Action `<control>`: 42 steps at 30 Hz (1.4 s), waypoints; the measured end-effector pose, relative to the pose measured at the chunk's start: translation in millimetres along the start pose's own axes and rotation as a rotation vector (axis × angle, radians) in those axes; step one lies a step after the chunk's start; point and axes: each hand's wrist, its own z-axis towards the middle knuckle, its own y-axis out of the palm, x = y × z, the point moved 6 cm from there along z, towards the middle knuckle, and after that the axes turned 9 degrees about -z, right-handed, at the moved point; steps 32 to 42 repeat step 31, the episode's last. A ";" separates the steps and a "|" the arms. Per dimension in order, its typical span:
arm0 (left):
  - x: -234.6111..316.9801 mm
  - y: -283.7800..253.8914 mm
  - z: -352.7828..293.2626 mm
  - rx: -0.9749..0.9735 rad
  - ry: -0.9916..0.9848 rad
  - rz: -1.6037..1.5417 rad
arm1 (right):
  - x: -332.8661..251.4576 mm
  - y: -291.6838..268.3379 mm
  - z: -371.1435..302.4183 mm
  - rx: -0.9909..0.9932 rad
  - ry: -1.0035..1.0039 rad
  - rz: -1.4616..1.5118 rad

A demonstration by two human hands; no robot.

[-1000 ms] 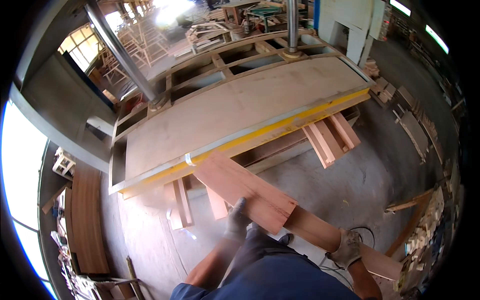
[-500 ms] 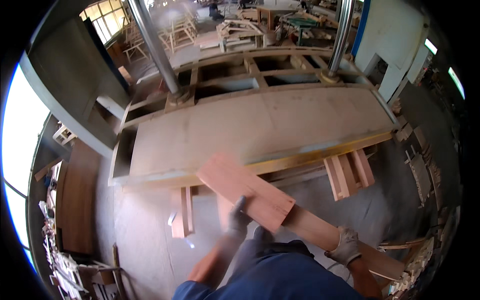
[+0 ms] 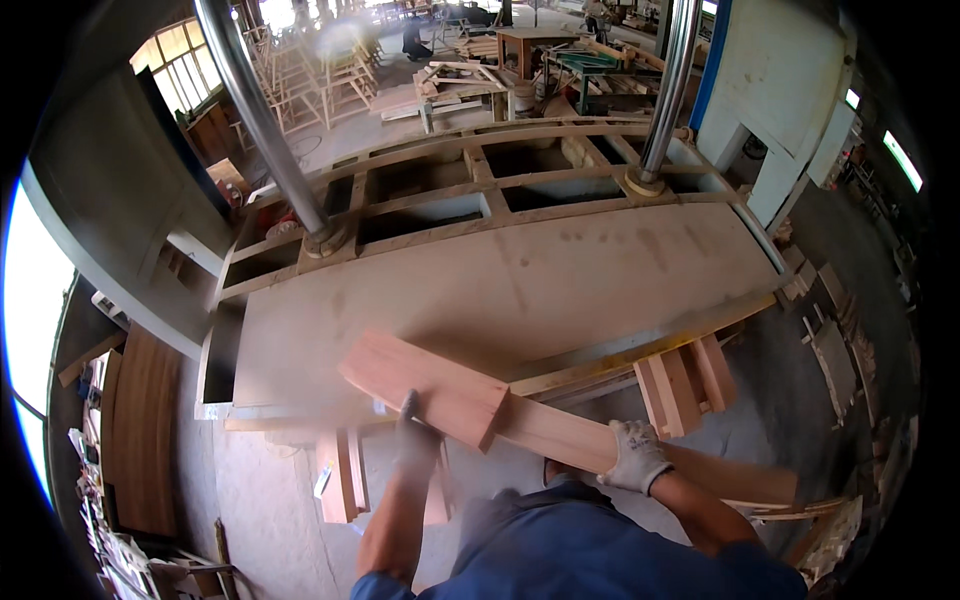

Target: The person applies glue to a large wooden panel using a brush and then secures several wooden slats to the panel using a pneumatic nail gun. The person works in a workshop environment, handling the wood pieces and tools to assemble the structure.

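My left hand, in a pale work glove, grips the near edge of a thick, reddish wooden block. The block lies slantwise across the near left part of the machine's flat bed, its far end above the surface; whether it touches cannot be told. From the block's right end a longer, narrower plank runs down to the right. My right hand, also gloved, is wrapped round that plank. Whether block and plank are joined is hidden where they meet.
Two shiny steel columns rise from the bed's gridded frame. Stacked wooden blocks stand under the near edge at right, and more timber at left. A brown panel leans at far left. Wooden frames fill the background.
Both hands have carried the block and plank leftward and farther over the near edge of the bed. The view has shifted too, showing more of the background.
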 end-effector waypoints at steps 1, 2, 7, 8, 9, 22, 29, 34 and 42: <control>-0.9 -13.2 13.7 0.027 -0.003 -0.050 | 4.7 -4.6 20.2 -0.020 -0.038 -0.010; -0.4 -39.9 30.6 0.058 -0.005 -0.085 | 7.6 -7.8 39.0 -0.014 -0.075 -0.023; -29.8 -27.0 56.1 0.099 0.033 -0.048 | 56.1 -36.5 123.7 0.118 -0.178 -0.136; -37.1 -22.3 56.8 0.153 0.009 -0.031 | 66.8 -43.0 142.2 0.082 -0.187 -0.165; -39.5 -25.7 54.1 0.220 0.004 -0.014 | 70.0 -52.5 165.1 0.046 -0.217 -0.190; -131.7 -116.7 80.8 0.097 -0.060 -0.080 | 89.9 -51.0 347.9 -0.021 -0.396 -0.362; -122.8 -97.4 22.5 0.066 -0.156 -0.095 | 96.0 -65.7 345.9 -0.211 -0.533 -0.249; -112.6 -84.6 8.9 0.238 0.003 0.157 | 96.7 -77.5 351.0 -0.372 -0.585 -0.161; -112.6 -84.6 8.9 0.238 0.003 0.157 | 96.7 -77.5 351.0 -0.372 -0.585 -0.161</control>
